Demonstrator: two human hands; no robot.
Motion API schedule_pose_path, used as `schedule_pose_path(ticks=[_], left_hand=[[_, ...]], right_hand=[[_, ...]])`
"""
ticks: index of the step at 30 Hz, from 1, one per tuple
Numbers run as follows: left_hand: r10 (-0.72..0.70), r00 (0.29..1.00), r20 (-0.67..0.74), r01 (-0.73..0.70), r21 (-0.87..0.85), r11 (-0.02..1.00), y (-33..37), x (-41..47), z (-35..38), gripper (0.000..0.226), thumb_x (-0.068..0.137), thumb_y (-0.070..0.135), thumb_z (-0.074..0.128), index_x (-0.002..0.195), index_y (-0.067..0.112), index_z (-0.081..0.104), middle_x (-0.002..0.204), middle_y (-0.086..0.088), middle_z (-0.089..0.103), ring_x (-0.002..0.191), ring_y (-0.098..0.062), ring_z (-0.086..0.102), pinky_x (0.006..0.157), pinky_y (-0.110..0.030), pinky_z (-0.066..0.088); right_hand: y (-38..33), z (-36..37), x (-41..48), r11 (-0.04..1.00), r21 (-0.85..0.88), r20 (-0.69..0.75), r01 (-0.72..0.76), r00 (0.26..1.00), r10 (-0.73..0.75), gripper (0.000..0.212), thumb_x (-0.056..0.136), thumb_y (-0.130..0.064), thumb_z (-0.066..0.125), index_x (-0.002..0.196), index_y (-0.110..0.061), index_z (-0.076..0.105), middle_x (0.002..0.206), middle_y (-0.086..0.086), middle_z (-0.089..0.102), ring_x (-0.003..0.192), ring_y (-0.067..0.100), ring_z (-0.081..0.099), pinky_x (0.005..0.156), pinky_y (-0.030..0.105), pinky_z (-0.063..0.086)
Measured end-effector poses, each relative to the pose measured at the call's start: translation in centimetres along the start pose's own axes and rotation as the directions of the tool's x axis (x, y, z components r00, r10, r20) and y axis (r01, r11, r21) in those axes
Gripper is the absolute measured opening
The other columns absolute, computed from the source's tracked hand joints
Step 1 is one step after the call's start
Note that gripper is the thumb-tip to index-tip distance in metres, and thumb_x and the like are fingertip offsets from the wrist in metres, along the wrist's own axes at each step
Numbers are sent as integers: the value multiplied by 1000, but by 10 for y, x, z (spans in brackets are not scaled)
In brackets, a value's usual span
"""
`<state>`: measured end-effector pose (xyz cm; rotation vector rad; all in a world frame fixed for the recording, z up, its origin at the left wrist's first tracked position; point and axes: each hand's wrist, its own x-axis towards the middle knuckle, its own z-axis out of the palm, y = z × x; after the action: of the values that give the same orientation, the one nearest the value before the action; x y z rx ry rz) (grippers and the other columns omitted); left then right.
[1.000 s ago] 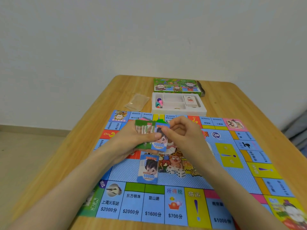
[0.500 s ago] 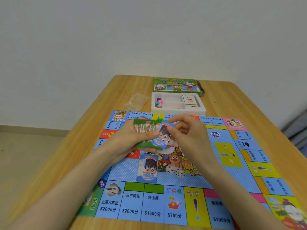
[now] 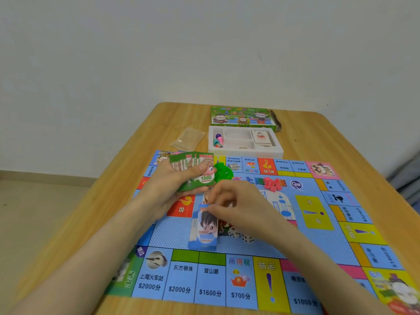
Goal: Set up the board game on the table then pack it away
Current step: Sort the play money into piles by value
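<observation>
The person is holding a fan of green notes (image 3: 195, 171) in the left hand (image 3: 168, 189) at the middle left of the frame, thumb pressing across the top one, which is marked 1000. Just below it, the right hand (image 3: 241, 210) is curling its fingers and pinching the upper end of the blue notes (image 3: 204, 233), which are marked 10000 and lying on the game board (image 3: 318, 237) in the centre. Two white dice (image 3: 242, 236) are sitting just right of the blue notes, partly under the right wrist. A heap of green houses (image 3: 223, 172) and some pink pieces (image 3: 272, 184) are resting on the board's upper part. Above the board, the white tray (image 3: 246, 153) is holding a card deck (image 3: 261, 138) and coloured pawns (image 3: 218, 140), with the box lid (image 3: 241, 117) behind it and a clear bag (image 3: 188, 138) to its left on the wooden table (image 3: 322, 137).
</observation>
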<state>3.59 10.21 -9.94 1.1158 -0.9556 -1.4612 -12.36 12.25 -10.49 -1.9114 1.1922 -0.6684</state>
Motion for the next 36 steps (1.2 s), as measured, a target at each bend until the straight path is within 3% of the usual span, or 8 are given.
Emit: schedule_pose_path(ticks=[10, 13, 16, 19, 24, 28, 32, 36], left_hand=[[7, 1000, 26, -7, 15, 1000, 1, -2, 1, 27, 67, 11, 69, 93, 5, 67, 81, -10, 75, 66, -18, 72, 53, -23, 57], [-1, 1000, 31, 1, 21, 1000, 1, -3, 2, 28, 66, 12, 70, 93, 7, 67, 81, -9, 75, 67, -18, 72, 54, -23, 58], [-2, 1000, 31, 1, 30, 1000, 1, -2, 1, 30, 66, 13, 70, 95, 6, 67, 83, -10, 75, 70, -18, 72, 54, -23, 58], [-4, 1000, 21, 4, 14, 1000, 1, -2, 1, 32, 66, 13, 71, 97, 5, 67, 84, -12, 75, 70, -20, 72, 55, -24, 58], [-9, 1000, 5, 9, -4, 1000, 2, -3, 2, 22, 75, 8, 69, 97, 7, 66, 81, -10, 75, 66, -20, 72, 52, -22, 57], [-10, 1000, 2, 10, 0, 1000, 2, -3, 1, 25, 74, 9, 69, 99, 5, 66, 81, -10, 75, 66, -19, 72, 51, -21, 56], [-1, 1000, -1, 1, -15, 1000, 2, -2, 1, 29, 70, 9, 70, 99, 6, 66, 81, -10, 75, 66, -19, 72, 50, -21, 56], [12, 999, 32, -12, -12, 1000, 3, -3, 2, 21, 73, 7, 68, 94, 6, 66, 78, -8, 75, 64, -15, 71, 49, -21, 55]], right_hand=[[8, 9, 0, 939, -308, 12, 153, 987, -157, 15, 86, -19, 63, 76, -25, 53, 73, -8, 57, 69, 6, 50, 66, 27, 46], [11, 11, 1, 890, -407, 39, 204, 978, -207, 13, 88, -25, 61, 80, -24, 51, 77, -15, 47, 79, 6, 44, 73, 27, 42], [9, 8, 0, 895, -387, 50, 223, 974, -221, 13, 87, -34, 62, 88, -25, 54, 82, -20, 39, 82, 1, 39, 76, 22, 39], [4, 2, -4, 905, -338, 152, 257, 964, -217, 30, 80, -43, 68, 101, -25, 57, 98, -16, 46, 93, -1, 39, 81, 14, 35], [5, 4, -6, 824, -442, 307, 355, 923, -233, 53, 74, -50, 72, 118, -31, 50, 119, -12, 43, 107, 6, 35, 95, 27, 34], [4, 5, -6, 816, -443, 287, 372, 921, -264, 52, 75, -49, 71, 119, -30, 49, 118, -14, 43, 107, 8, 37, 95, 30, 37], [4, 3, -7, 837, -420, 234, 352, 933, -274, 54, 70, -61, 69, 111, -29, 55, 112, -17, 51, 102, 0, 43, 87, 19, 38], [2, -3, -2, 959, -184, -128, 214, 962, -239, 56, 75, -70, 47, 75, -15, 60, 73, -5, 57, 68, 8, 50, 62, 24, 40]])
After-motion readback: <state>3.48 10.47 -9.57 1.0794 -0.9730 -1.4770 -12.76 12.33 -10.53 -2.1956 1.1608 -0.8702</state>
